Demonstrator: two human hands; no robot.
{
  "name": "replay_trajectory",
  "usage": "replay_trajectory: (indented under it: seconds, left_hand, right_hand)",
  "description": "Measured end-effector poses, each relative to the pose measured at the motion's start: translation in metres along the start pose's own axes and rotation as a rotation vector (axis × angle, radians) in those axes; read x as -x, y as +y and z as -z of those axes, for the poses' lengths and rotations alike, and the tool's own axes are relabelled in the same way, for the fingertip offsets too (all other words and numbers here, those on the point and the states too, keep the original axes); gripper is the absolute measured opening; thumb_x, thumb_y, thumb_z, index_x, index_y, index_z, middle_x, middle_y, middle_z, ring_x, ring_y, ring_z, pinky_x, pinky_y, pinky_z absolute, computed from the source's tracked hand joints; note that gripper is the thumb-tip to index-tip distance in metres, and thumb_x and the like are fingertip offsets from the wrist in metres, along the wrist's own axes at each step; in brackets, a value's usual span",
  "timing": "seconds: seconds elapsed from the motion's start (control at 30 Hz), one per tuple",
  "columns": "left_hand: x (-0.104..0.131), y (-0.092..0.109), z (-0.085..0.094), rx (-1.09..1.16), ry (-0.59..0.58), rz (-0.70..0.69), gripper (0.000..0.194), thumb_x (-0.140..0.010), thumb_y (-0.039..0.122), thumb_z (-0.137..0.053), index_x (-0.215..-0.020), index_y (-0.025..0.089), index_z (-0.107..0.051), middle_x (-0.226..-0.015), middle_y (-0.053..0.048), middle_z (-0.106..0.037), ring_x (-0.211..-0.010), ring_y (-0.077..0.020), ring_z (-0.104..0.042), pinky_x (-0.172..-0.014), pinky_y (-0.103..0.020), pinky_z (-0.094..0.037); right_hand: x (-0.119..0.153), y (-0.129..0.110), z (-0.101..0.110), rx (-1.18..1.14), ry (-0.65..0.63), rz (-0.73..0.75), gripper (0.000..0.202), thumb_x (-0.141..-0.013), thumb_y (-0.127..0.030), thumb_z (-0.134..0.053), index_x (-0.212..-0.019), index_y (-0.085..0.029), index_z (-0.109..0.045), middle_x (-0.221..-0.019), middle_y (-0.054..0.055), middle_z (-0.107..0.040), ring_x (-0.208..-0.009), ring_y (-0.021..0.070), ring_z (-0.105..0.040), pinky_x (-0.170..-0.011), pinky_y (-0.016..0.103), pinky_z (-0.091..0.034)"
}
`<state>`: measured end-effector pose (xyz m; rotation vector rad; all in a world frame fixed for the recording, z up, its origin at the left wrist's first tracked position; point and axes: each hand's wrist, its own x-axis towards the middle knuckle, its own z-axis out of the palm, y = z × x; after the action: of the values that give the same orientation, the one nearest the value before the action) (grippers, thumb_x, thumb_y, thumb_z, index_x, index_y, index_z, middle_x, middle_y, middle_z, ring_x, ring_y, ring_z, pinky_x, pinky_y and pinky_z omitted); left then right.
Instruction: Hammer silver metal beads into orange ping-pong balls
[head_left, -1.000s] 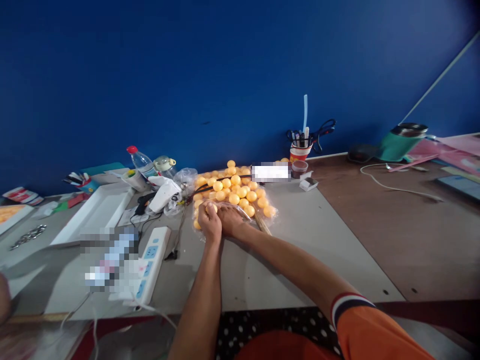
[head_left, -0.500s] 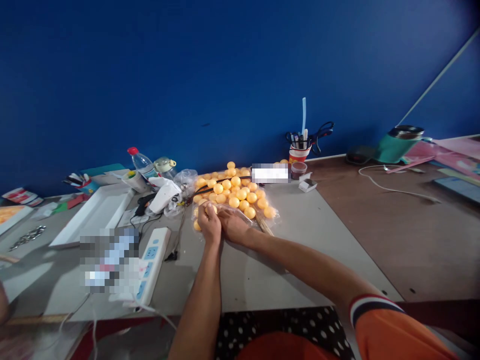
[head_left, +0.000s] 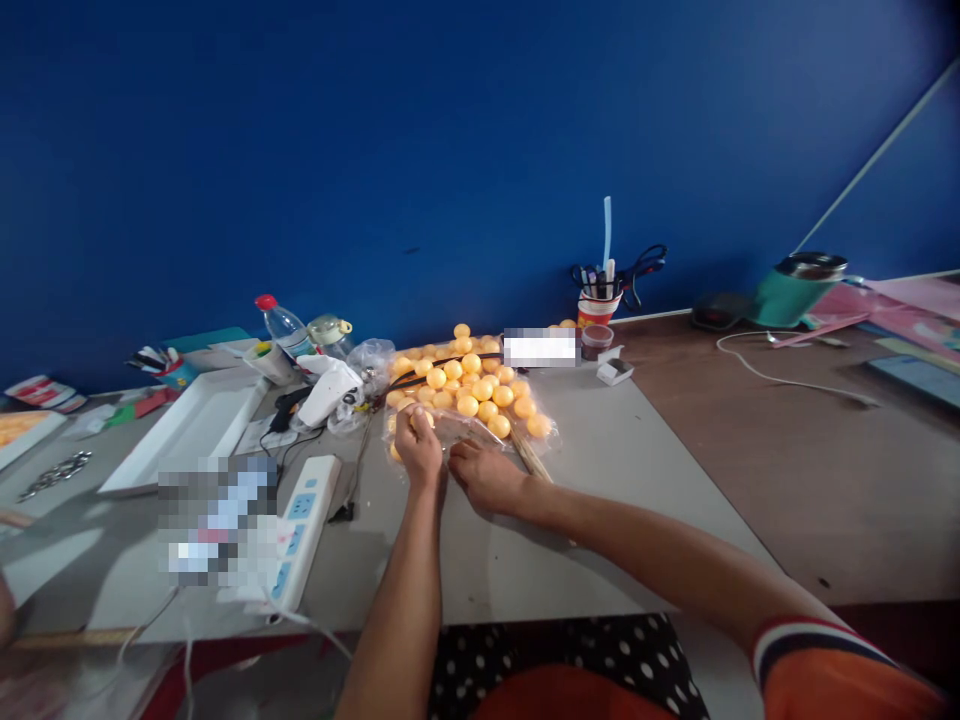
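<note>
Several orange-yellow balls [head_left: 468, 405] lie in a heap on clear plastic near the wall. My left hand [head_left: 418, 446] is closed at the heap's near left edge, with a ball showing between its thumb and fingers. Just right of it, my right hand [head_left: 480, 478] has its fingers curled together at the near edge of the clear plastic [head_left: 469, 430]. Whatever its fingertips hold is too small to make out. Thin wooden sticks [head_left: 531, 455] lie to the right of the heap, behind my right hand.
On the left are a white power strip [head_left: 304, 520], a white tray [head_left: 191, 430] and a bottle with a red cap [head_left: 283, 325]. A paper cup of pens [head_left: 598, 308] stands by the wall. Farther right is a green cup [head_left: 799, 292].
My right hand has moved toward me and slightly right, away from my left hand, baring more of the plastic between them. My left hand has stayed in place.
</note>
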<state>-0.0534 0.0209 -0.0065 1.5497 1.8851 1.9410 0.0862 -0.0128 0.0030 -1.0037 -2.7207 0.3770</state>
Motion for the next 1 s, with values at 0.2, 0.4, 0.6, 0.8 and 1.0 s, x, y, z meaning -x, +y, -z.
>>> replay_trajectory:
  seconds: [0.2,0.4,0.6,0.8,1.0]
  left_hand:
    - [-0.001,-0.001,0.0,0.011,0.007,0.012,0.034,-0.095,0.045,-0.038,-0.083,0.02,-0.059,-0.083,-0.01,-0.068,-0.08,-0.0204,-0.063,-0.076,-0.032,-0.05]
    - [-0.003,-0.003,0.0,0.006,0.005,0.016,0.033,-0.094,0.045,-0.038,-0.084,0.021,-0.059,-0.086,-0.011,-0.069,-0.082,-0.0207,-0.064,-0.078,-0.032,-0.05]
    - [-0.002,0.0,0.002,-0.014,0.029,0.027,0.032,-0.094,0.043,-0.039,-0.083,0.021,-0.059,-0.087,-0.011,-0.07,-0.085,-0.021,-0.065,-0.079,-0.032,-0.051]
    - [-0.001,0.006,0.003,0.028,0.022,0.054,0.028,-0.094,0.037,-0.041,-0.082,0.02,-0.058,-0.082,-0.009,-0.068,-0.08,-0.0198,-0.065,-0.076,-0.031,-0.05]
    - [0.0,0.003,0.0,0.029,0.005,0.034,0.031,-0.096,0.042,-0.038,-0.083,0.021,-0.058,-0.084,-0.01,-0.067,-0.083,-0.0202,-0.064,-0.078,-0.032,-0.05]
  right_hand:
    - [0.005,0.0,0.005,-0.013,-0.025,0.014,0.022,-0.092,-0.011,-0.051,-0.098,-0.01,-0.072,-0.108,0.016,-0.067,-0.106,0.0239,-0.06,-0.094,0.034,-0.048]
    - [-0.016,-0.005,0.022,-0.054,0.062,-0.062,0.024,-0.094,-0.016,-0.051,-0.102,-0.01,-0.072,-0.11,0.014,-0.069,-0.108,0.0235,-0.062,-0.101,0.034,-0.045]
    - [-0.056,-0.004,0.013,-0.015,0.017,-0.088,0.037,-0.091,-0.017,-0.054,-0.127,-0.011,-0.062,-0.131,0.016,-0.063,-0.114,0.0251,-0.062,-0.098,0.033,-0.049]
    - [-0.053,0.002,-0.002,-0.011,-0.005,-0.02,0.042,-0.089,-0.016,-0.055,-0.13,-0.011,-0.061,-0.135,0.014,-0.061,-0.121,0.0249,-0.056,-0.105,0.034,-0.044]
    - [-0.013,0.0,0.005,0.037,-0.049,0.071,0.026,-0.09,-0.012,-0.052,-0.107,-0.009,-0.071,-0.109,0.015,-0.066,-0.106,0.026,-0.058,-0.094,0.037,-0.048]
